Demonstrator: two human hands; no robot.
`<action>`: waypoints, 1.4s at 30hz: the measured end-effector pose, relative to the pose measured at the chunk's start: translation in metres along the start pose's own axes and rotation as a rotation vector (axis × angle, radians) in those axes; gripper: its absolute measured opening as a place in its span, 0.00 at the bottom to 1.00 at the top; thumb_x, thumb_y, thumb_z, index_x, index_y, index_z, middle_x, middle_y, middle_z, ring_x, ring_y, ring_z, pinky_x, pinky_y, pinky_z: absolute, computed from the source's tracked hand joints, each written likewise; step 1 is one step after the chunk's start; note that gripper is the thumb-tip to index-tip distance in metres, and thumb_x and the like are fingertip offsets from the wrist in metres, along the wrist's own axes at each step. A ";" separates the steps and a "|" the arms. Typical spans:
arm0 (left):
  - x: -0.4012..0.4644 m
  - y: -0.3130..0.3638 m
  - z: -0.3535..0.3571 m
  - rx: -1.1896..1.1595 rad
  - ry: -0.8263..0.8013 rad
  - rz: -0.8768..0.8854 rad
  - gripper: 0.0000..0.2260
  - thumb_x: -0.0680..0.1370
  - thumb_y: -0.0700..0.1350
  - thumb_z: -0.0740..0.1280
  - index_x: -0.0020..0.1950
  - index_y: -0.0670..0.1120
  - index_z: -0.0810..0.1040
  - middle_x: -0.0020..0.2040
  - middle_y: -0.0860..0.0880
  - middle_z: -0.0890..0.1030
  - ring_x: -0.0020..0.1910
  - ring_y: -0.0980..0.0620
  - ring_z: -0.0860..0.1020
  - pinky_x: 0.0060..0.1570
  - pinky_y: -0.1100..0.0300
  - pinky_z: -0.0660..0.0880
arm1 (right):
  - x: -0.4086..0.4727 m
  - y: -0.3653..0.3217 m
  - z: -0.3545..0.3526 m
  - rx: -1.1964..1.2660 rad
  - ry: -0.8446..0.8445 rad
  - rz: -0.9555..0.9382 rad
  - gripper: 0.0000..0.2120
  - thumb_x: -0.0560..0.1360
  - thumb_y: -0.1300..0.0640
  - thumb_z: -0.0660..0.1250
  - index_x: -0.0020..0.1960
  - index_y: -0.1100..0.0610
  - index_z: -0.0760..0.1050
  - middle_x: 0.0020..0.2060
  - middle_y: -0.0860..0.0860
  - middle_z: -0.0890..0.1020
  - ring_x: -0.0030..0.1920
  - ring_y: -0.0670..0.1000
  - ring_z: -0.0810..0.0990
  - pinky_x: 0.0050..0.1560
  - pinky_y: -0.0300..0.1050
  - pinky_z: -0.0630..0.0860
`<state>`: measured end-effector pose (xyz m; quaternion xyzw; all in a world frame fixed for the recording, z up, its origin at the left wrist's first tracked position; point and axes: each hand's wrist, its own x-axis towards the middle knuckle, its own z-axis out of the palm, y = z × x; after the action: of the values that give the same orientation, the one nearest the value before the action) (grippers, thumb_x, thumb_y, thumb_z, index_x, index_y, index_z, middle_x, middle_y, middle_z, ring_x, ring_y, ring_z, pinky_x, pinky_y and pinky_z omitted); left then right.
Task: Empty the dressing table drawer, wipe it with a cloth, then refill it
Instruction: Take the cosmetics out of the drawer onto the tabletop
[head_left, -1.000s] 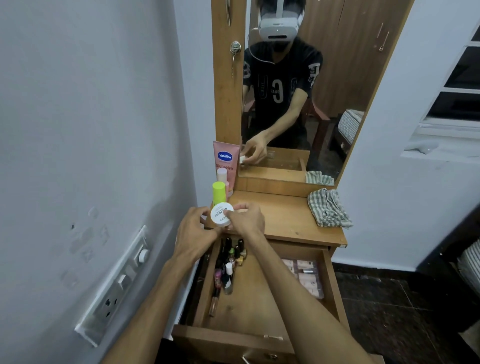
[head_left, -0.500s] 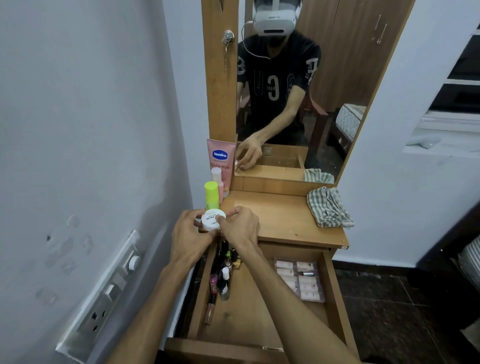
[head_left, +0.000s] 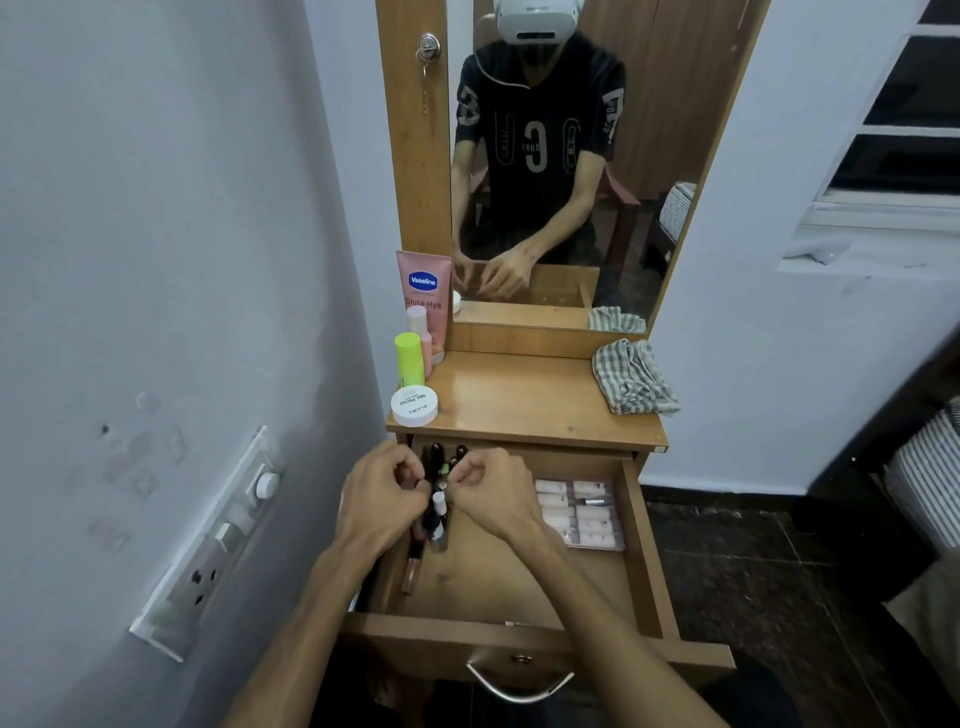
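While the white jar (head_left: 414, 406) sits at the worktop's (head_left: 524, 405) front-left corner, the left hand (head_left: 382, 501) and right hand (head_left: 496, 493) pinch small bottles (head_left: 439, 506) along the open drawer's (head_left: 519, 577) left side.

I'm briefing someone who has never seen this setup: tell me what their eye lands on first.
Both hands, left hand and right hand, meet over a cluster of small bottles at the left of the open drawer. On the tabletop stand a pink Vaseline tube and white jar at left, a checked cloth at right.
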<state>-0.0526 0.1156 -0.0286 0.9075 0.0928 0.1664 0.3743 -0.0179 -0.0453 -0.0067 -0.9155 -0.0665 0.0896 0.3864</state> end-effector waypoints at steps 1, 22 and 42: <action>-0.005 0.000 0.000 0.032 -0.031 -0.002 0.08 0.63 0.40 0.71 0.35 0.52 0.76 0.36 0.55 0.77 0.37 0.57 0.76 0.36 0.59 0.73 | -0.006 0.003 0.002 -0.027 -0.014 -0.016 0.01 0.66 0.51 0.72 0.38 0.44 0.82 0.37 0.44 0.86 0.44 0.48 0.85 0.46 0.42 0.80; -0.032 -0.016 -0.003 0.262 -0.108 0.062 0.10 0.67 0.51 0.74 0.46 0.53 0.78 0.45 0.58 0.75 0.44 0.57 0.75 0.44 0.61 0.75 | -0.029 0.021 0.041 -0.257 0.073 -0.169 0.13 0.74 0.48 0.72 0.58 0.48 0.83 0.47 0.48 0.86 0.50 0.51 0.84 0.48 0.43 0.76; -0.024 0.020 -0.023 -0.038 -0.074 0.083 0.10 0.69 0.46 0.75 0.38 0.51 0.74 0.33 0.54 0.80 0.31 0.55 0.76 0.31 0.63 0.72 | -0.025 0.024 -0.010 0.065 0.197 -0.109 0.10 0.64 0.44 0.74 0.42 0.48 0.84 0.34 0.41 0.85 0.37 0.38 0.82 0.38 0.35 0.76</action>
<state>-0.0826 0.1101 -0.0046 0.9088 0.0381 0.1499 0.3875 -0.0386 -0.0736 -0.0139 -0.9020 -0.0750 -0.0201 0.4247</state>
